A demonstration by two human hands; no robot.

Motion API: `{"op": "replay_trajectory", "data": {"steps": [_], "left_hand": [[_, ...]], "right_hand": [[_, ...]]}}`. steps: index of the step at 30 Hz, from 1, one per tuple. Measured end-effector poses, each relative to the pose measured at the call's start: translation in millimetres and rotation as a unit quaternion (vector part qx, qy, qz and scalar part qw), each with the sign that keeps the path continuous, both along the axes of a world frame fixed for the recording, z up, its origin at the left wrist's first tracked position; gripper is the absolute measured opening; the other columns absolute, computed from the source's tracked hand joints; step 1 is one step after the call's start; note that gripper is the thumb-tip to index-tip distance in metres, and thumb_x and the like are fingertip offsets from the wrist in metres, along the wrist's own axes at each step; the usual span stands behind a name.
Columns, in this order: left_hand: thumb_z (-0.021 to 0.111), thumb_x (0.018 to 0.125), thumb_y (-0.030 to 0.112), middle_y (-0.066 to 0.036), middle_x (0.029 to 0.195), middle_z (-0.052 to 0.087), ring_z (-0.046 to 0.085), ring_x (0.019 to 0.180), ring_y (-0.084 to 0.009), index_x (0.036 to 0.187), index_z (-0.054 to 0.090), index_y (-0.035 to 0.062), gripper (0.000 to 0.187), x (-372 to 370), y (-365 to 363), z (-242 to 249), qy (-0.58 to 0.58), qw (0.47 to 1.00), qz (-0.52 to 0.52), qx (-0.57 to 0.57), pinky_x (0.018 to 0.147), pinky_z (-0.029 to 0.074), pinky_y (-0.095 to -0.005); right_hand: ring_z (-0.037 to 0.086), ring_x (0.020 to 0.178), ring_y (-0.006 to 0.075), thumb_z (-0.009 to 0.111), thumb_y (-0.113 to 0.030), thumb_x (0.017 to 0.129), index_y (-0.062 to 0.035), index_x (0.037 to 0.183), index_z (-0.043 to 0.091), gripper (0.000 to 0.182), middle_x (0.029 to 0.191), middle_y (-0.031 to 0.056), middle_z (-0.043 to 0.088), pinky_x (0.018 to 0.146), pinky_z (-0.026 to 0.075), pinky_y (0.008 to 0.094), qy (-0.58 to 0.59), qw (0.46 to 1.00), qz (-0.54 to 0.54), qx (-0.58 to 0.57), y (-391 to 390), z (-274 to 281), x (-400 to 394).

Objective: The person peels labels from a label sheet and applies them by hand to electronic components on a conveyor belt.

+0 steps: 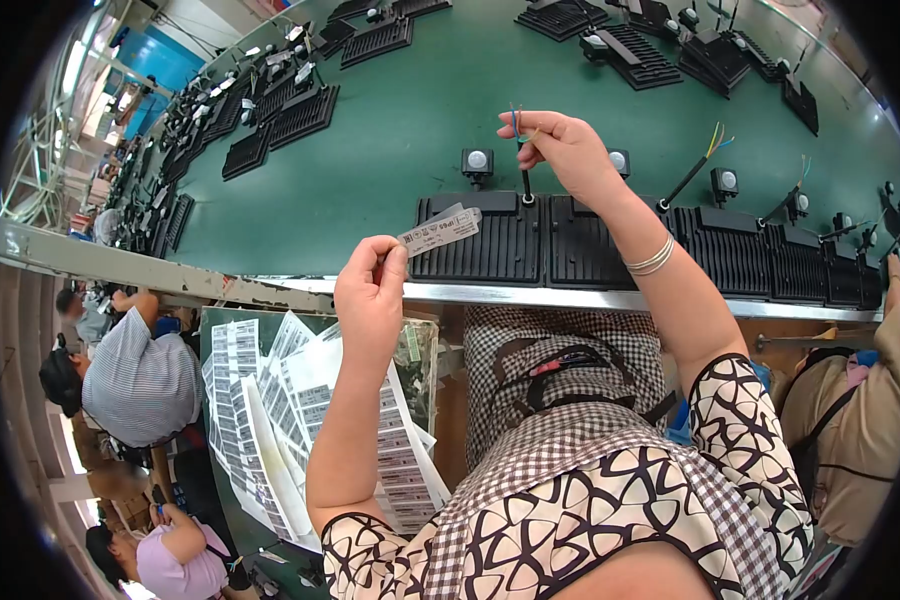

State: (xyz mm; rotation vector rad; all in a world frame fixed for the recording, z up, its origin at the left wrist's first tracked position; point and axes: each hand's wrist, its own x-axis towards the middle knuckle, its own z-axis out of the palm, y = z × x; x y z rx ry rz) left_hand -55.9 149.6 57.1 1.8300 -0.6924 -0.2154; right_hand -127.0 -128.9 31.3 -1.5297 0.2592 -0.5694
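My left hand (372, 292) pinches the end of a silvery label (438, 232) printed with dark text and symbols. It hangs over the left part of a black finned floodlight housing (480, 250) at the table's near edge. My right hand (573, 158) has its fingers closed round the upper part of a black cable (526, 180) rising from that housing. The cable's thin stripped wires stick up by the fingertips. A small sensor with a white dome (477, 162) stands behind the housing. More finned housings (720, 255) continue in a row to the right, several with upright cables.
Sheets of printed labels (300, 400) lie on a lower stand to the left. Groups of black lamps (300, 112) cover the far left and far right of the green table (410, 120). Co-workers sit at left (142, 375) and right (850, 440).
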Motion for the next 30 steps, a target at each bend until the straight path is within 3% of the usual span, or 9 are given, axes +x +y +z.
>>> {"op": "replay_trajectory", "data": {"steps": [4, 7, 10, 13, 16, 19, 22, 25, 30], "left_hand": [[0.059, 0.098, 0.013, 0.003, 0.071, 0.053, 0.046, 0.061, -0.0033, 0.095, 0.062, 0.0031, 0.011, 3, -6, 3, 0.011, 1.000, 0.001, -0.016, 0.055, 0.037, -0.0182], [0.059, 0.098, 0.013, 0.003, 0.071, 0.053, 0.046, 0.061, -0.0033, 0.095, 0.061, 0.0030, 0.010, 5, -5, 1, 0.030, 0.999, 0.003, -0.019, 0.054, 0.037, -0.0181], [0.059, 0.098, 0.012, 0.003, 0.071, 0.053, 0.046, 0.060, -0.0033, 0.096, 0.061, 0.0030, 0.010, 4, -5, 3, 0.041, 0.999, 0.001, -0.019, 0.054, 0.036, -0.0178], [0.058, 0.098, 0.012, 0.003, 0.072, 0.053, 0.046, 0.060, -0.0035, 0.097, 0.061, 0.0030, 0.010, 7, -9, 5, 0.037, 0.999, 0.002, -0.021, 0.054, 0.037, -0.0178], [0.058, 0.098, 0.013, 0.002, 0.073, 0.054, 0.046, 0.060, -0.0038, 0.098, 0.061, 0.0027, 0.010, 8, -15, 10, 0.040, 0.998, 0.015, -0.038, 0.054, 0.037, -0.0179], [0.058, 0.099, 0.013, 0.002, 0.074, 0.055, 0.047, 0.061, -0.0040, 0.099, 0.061, 0.0024, 0.011, 14, -31, 18, 0.025, 0.997, 0.021, -0.066, 0.054, 0.038, -0.0182], [0.058, 0.099, 0.014, 0.001, 0.074, 0.055, 0.048, 0.061, -0.0039, 0.100, 0.061, 0.0022, 0.012, 18, -51, 19, 0.003, 0.996, 0.020, -0.092, 0.054, 0.039, -0.0182], [0.059, 0.099, 0.014, 0.001, 0.074, 0.056, 0.048, 0.062, -0.0035, 0.100, 0.061, 0.0022, 0.012, 23, -67, 20, -0.020, 0.994, 0.011, -0.110, 0.055, 0.039, -0.0181], [0.058, 0.099, 0.014, 0.002, 0.074, 0.056, 0.048, 0.062, -0.0033, 0.099, 0.061, 0.0024, 0.012, 33, -80, 17, -0.060, 0.994, 0.021, -0.089, 0.056, 0.039, -0.0183]], "right_hand": [[0.061, 0.075, 0.0080, 0.058, -0.011, 0.096, 0.0018, 0.118, 0.065, 0.026, 0.099, 0.0061, 0.069, 0.076, 0.055, 0.0238, -0.007, 1.000, 0.020, -0.011, 2, 8, -9], [0.062, 0.073, 0.0087, 0.061, -0.011, 0.094, 0.0023, 0.113, 0.067, 0.024, 0.095, 0.0054, 0.070, 0.076, 0.055, 0.0236, 0.014, 0.998, 0.045, 0.049, -6, 9, -11], [0.062, 0.069, 0.0086, 0.063, -0.014, 0.093, 0.0038, 0.105, 0.069, 0.022, 0.087, 0.0046, 0.070, 0.072, 0.055, 0.0230, 0.038, 0.993, 0.066, 0.086, -15, 5, -5], [0.062, 0.067, 0.0078, 0.065, -0.017, 0.092, 0.0022, 0.096, 0.072, 0.021, 0.081, 0.0022, 0.069, 0.063, 0.053, 0.0241, 0.078, 0.993, 0.076, 0.042, -12, 11, 2], [0.058, 0.061, 0.0058, 0.067, -0.019, 0.090, 0.0000, 0.093, 0.073, 0.021, 0.075, 0.0007, 0.067, 0.055, 0.048, 0.0244, 0.062, 0.958, -0.040, -0.276, 7, 25, 1], [0.051, 0.061, 0.0060, 0.067, -0.015, 0.090, -0.0004, 0.101, 0.074, 0.020, 0.078, 0.0004, 0.065, 0.056, 0.043, 0.0212, 0.093, 0.988, -0.014, -0.120, 12, 20, 3], [0.051, 0.062, 0.0050, 0.066, -0.016, 0.091, -0.0010, 0.101, 0.074, 0.020, 0.075, -0.0004, 0.064, 0.056, 0.043, 0.0209, 0.122, 0.992, 0.014, -0.040, 11, 23, 5], [0.050, 0.062, 0.0044, 0.066, -0.015, 0.090, -0.0014, 0.101, 0.074, 0.019, 0.074, -0.0008, 0.062, 0.056, 0.042, 0.0209, 0.110, 0.992, 0.006, -0.067, 10, 17, 8], [0.059, 0.066, 0.0106, 0.066, -0.019, 0.088, -0.0019, 0.098, 0.075, 0.022, 0.075, 0.0048, 0.068, 0.062, 0.046, 0.0266, 0.092, 0.991, -0.022, -0.092, 15, 23, 3]]}}
